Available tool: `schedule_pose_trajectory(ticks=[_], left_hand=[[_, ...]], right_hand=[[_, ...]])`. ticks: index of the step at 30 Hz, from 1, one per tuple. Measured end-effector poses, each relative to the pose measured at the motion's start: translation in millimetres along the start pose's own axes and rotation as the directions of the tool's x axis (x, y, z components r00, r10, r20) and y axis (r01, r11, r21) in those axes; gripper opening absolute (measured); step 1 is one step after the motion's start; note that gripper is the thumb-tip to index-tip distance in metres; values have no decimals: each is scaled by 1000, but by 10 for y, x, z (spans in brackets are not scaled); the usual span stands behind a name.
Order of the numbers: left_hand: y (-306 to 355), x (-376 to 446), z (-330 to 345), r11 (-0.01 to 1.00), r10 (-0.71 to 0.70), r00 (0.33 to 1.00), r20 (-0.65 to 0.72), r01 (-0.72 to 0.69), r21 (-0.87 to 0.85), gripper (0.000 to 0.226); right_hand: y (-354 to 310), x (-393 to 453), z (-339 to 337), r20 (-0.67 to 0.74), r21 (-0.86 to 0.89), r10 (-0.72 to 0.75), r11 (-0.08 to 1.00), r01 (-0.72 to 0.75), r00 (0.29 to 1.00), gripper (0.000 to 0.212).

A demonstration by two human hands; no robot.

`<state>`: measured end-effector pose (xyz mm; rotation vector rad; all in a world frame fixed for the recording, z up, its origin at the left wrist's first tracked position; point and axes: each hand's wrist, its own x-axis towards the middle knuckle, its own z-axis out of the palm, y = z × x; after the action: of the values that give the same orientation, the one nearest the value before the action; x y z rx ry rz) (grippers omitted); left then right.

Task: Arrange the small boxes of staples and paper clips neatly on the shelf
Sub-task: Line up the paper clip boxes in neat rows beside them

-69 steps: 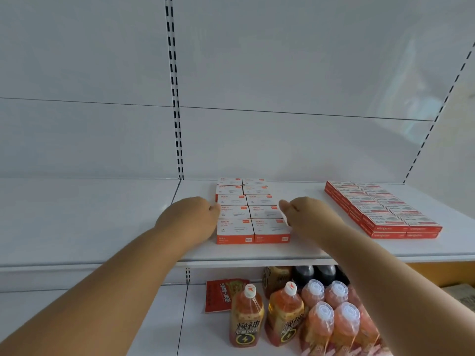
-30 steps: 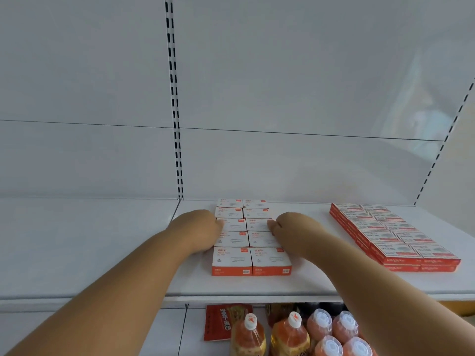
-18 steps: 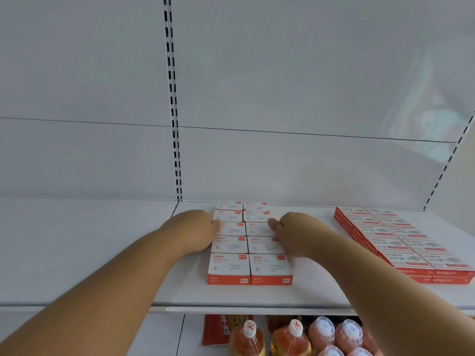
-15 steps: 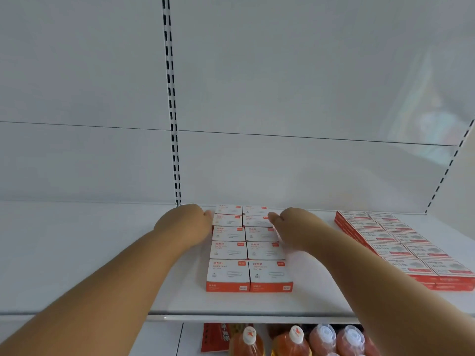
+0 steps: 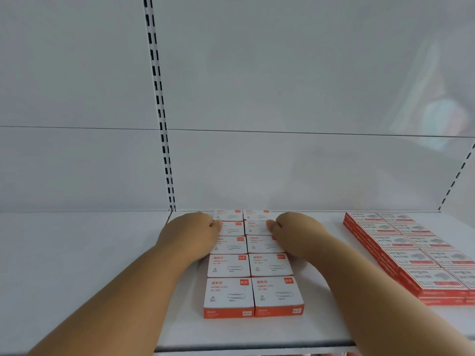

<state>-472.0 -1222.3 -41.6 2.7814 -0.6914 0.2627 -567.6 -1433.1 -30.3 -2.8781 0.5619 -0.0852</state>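
Note:
Several white-and-orange paper clip boxes (image 5: 253, 294) lie in two tidy columns running from the shelf's front toward its back wall. My left hand (image 5: 190, 237) presses against the left side of the block near the back rows, its thumb touching a box top. On the other side my right hand (image 5: 295, 232) presses in the same way. Neither hand lifts a box, and the curled fingers are partly hidden behind the backs of the hands. Flat red-and-white staple boxes (image 5: 411, 255) form a stacked double row at the right.
The white shelf (image 5: 77, 253) stretches bare to the left of the boxes. A slotted upright strip (image 5: 159, 111) runs down the back panel just left of the block. The shelf's front lip (image 5: 257, 348) is at the bottom of the view.
Both hands have slid along the sides of the paper clip block from its front rows toward the back rows. The camera has come closer, and the bottles below have dropped out of view.

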Motion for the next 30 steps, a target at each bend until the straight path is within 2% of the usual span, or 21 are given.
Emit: schedule_pose_trajectory(ticks=[15,19,23,30], left_hand=[[-8,-17,-24,998,53,998,46,-52,-30,46],[-14,-14,-26,997,67,996,58,-65,-29,47],[-14,17,-8,998,67,996,54,-67,5,47],[-16,13,4,998,58,996,61,-59,10,47]], right_hand=[[-21,-49,-65,26,-37,-14,999,15,1000,46],[-39,-38,-84,52,40,24,999,-26,998,52],[-7,10,-75,82,-22,-22,999,24,996,42],[44,95,-90,152,-52,-86,994,95,985,43]])
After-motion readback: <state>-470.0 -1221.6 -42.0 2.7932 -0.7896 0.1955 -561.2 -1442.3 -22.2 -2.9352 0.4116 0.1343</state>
